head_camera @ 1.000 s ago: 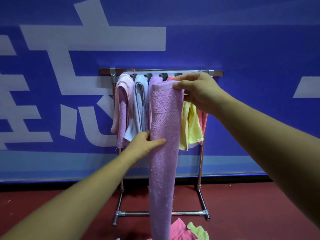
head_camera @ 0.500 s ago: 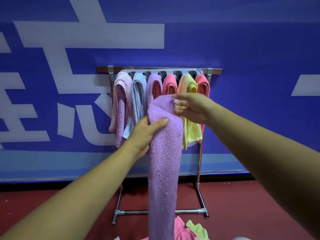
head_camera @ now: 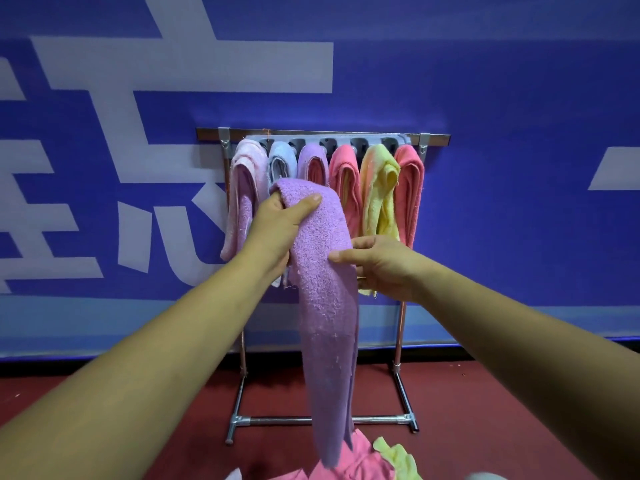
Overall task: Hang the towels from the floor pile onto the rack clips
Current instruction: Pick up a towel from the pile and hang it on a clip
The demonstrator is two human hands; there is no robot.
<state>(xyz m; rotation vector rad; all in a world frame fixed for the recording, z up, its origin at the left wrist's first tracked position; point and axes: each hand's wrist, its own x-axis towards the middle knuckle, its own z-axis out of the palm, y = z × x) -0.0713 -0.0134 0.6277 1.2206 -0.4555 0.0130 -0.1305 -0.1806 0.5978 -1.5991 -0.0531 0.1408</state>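
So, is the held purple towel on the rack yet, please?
Off it: the purple towel hangs from the left hand and right hand, in front of the rack.

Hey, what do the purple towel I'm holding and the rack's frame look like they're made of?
Purple towel: looks like terry cloth, probably cotton, matte; its surface is nubby loops with stray lint.
Rack frame: looks like metal tubing with a shiny silvery finish; it catches bright highlights near the floor.

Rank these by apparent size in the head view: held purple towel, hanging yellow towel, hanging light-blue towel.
1. held purple towel, though nearest the camera.
2. yellow towel.
3. light-blue towel, partly hidden.
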